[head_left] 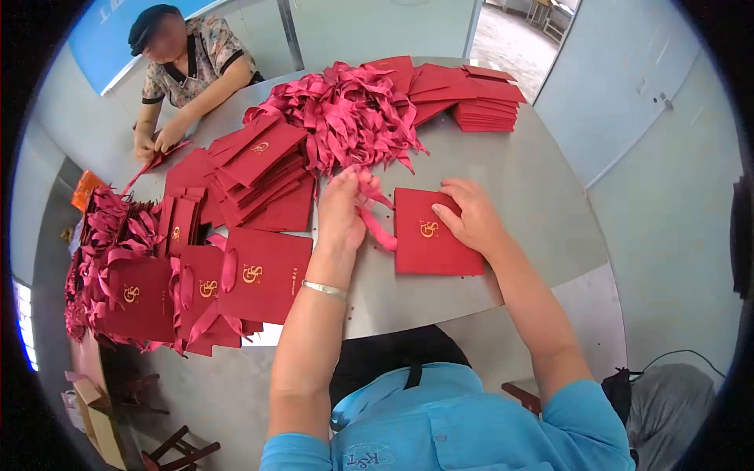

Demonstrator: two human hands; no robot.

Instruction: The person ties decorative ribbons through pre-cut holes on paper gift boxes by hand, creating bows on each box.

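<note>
A dark red paper gift bag (428,247) with gold lettering lies flat on the table in front of me. My right hand (470,213) rests on its upper right part, fingers spread over the edge and face. My left hand (345,200) is closed around a pink ribbon (380,229), which runs to the bag's left edge as a loop. Just beyond that hand sits a large heap of loose pink ribbons (345,110). A stack of red bags (263,169) without visible ribbons stands to the left of my left hand.
Bags with ribbon handles (141,290) pile up along the table's left side, some overhanging the edge. Another stack of red bags (485,110) sits at the far right. Across the grey table (542,212), a co-worker (196,63) handles a red bag and ribbon.
</note>
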